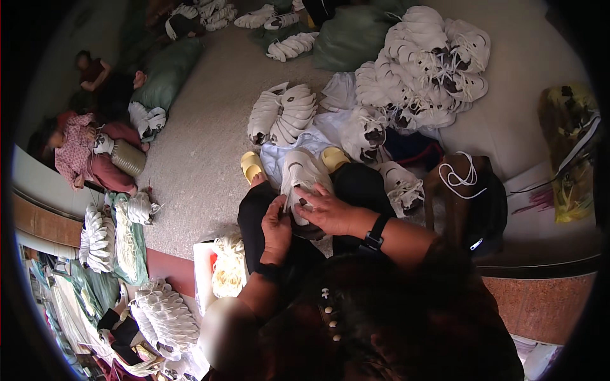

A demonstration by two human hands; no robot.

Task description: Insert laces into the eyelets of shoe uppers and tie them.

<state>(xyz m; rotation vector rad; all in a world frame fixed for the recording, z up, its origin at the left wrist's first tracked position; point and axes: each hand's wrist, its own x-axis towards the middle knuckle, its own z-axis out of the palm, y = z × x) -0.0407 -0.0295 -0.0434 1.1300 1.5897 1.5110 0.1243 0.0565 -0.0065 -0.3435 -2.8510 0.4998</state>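
Note:
A white shoe upper (298, 166) lies across my lap between my knees, its toe pointing away from me. My right hand (325, 211) rests over its opening, fingers bent and gripping the upper near the dark inside. Beside the upper's left edge, my left hand (276, 230) is closed, thumb and fingers pressed together. What those fingers pinch is too small to tell. A white cloth (274, 154) lies under and beyond the upper.
Stacked white uppers (283, 114) lie ahead, with a large heap of shoe uppers (426, 66) beyond to the right. A white lace (467, 178) lies on a dark stool at my right. A box of pale laces (229, 267) stands at my left. Another person (95, 149) sits far left.

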